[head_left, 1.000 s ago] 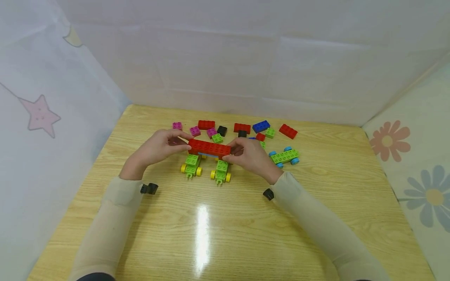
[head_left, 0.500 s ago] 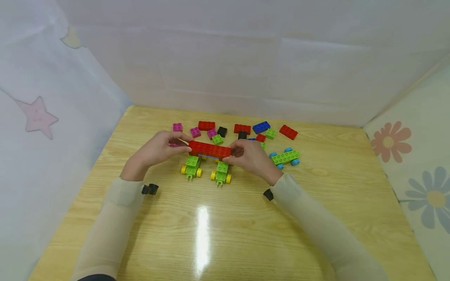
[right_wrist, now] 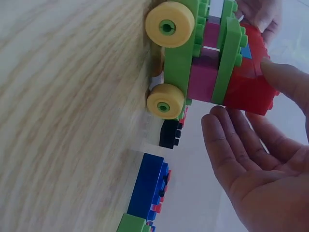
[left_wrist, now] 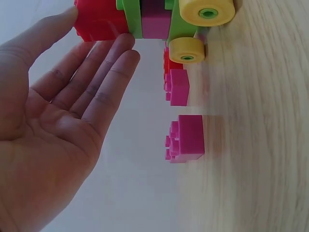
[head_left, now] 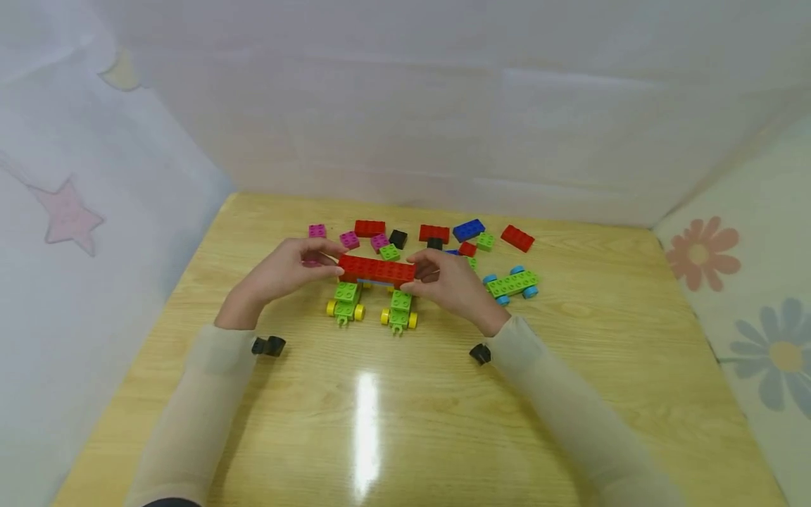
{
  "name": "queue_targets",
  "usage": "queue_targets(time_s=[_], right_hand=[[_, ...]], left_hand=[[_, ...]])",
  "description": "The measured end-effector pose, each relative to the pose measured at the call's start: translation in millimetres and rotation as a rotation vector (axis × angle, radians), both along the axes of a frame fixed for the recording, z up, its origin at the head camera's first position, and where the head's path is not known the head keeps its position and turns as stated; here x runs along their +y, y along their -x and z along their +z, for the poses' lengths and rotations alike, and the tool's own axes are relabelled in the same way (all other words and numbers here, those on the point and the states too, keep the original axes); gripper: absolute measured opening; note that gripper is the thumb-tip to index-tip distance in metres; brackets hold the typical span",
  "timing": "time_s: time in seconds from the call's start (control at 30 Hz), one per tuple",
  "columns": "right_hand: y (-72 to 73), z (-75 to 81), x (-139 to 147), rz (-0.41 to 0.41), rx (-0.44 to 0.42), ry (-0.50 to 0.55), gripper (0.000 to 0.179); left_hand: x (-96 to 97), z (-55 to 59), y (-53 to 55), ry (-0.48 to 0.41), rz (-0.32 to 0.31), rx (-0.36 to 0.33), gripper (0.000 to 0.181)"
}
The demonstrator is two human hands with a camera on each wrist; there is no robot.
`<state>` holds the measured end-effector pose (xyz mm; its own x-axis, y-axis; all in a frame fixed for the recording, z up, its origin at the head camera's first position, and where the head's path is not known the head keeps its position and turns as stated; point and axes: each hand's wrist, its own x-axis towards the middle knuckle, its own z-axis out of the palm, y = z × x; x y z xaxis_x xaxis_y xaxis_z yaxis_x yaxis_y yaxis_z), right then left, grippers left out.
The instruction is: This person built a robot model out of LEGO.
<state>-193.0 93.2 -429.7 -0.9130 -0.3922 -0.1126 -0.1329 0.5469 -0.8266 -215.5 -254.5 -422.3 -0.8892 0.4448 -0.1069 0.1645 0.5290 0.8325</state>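
A long row of red building bricks (head_left: 376, 268) bridges two wheeled toy-brick cars, the left car (head_left: 346, 294) and the right car (head_left: 400, 303). My left hand (head_left: 285, 273) holds the row's left end, thumb in front and fingertips behind. At the other end, my right hand (head_left: 453, 283) pinches the row in the same manner. Each car has a green base and yellow wheels. In the right wrist view a pink brick (right_wrist: 203, 79) and a green brick (right_wrist: 226, 72) are stacked under the red one. A blue piece (right_wrist: 246, 51) shows beside the red there.
Behind the cars lie loose bricks: pink (head_left: 349, 239), black (head_left: 398, 239), red (head_left: 518, 238), blue (head_left: 469, 229) and green (head_left: 485, 241). A green car base with blue wheels (head_left: 512, 283) stands to the right. White cloth (head_left: 405, 141) hangs behind the wooden table (head_left: 304, 422).
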Motion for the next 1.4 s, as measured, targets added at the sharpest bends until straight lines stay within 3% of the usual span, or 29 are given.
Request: queue_targets(time_s=[0.37, 0.6, 0.97, 1.13, 1.4], right_hand=[[-5.8, -2.5, 0.8, -0.039, -0.021, 0.069, 0.041], [-3.7, -5.7, 3.1, -0.041, 0.023, 0.061, 0.043], [0.2, 1.6, 8.0, -0.028, 0.005, 0.032, 0.043], [8.8, 4.9, 23.4, -0.031, 0.031, 0.025, 0.043], [35.5, 12.3, 46.9, -0.087, 0.067, -0.040, 0.043]], left_hand=[[-2.5, -6.8, 0.6, 0.015, 0.003, -0.001, 0.038], [0.5, -3.5, 0.0, 0.023, 0.004, 0.022, 0.038], [2.8, -6.0, 4.5, 0.032, -0.006, 0.015, 0.037], [2.0, -6.5, 3.8, 0.037, 0.006, 0.006, 0.040], [3.7, -2.8, 1.5, 0.025, 0.024, 0.003, 0.039]])
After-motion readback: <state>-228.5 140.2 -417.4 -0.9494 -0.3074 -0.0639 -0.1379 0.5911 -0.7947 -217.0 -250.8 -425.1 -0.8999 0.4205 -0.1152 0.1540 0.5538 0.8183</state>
